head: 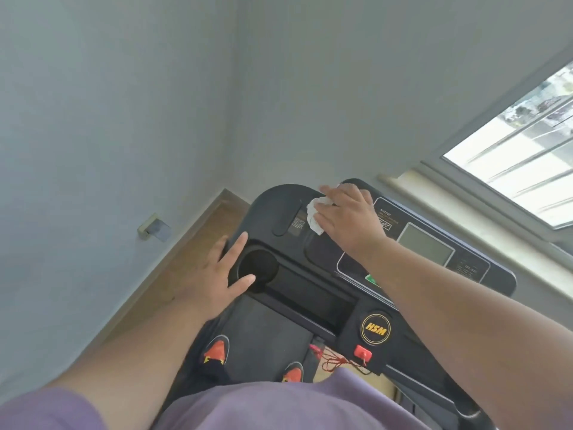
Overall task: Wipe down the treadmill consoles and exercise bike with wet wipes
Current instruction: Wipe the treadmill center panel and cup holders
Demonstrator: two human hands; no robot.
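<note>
While we are looking down from head height, we are seeing both bare arms reaching forward over a black treadmill console point(350, 274), which is sitting tilted across the middle of the view.

Our right hand point(348, 217) is stretching out to the far top edge of the console, palm down, wrist bent slightly. Its fingers point(328, 192) are lying straight and close together, pressing a crumpled white wet wipe point(313, 217) flat against the console surface just left of the grey display screen point(426, 246). Most of the wipe is lying hidden beneath the palm; only a bunched edge is showing at the left side of the hand.

Our left hand point(217, 274) is resting on the near left corner of the console, beside the round cup holder point(259, 268). Its fingers are spreading apart and relaxed, holding nothing, with the thumb touching the cup holder's rim.

Small printed labels and buttons on the console are too blurred to read, though a round badge point(375, 328) is reading "HSM". A red safety key point(362, 352) with a red cord is hanging below the badge. Two orange shoes point(217, 349) are partly showing on the belt, cut off by a purple shirt point(279, 405). A bright window point(521, 156) is running off the right edge.
</note>
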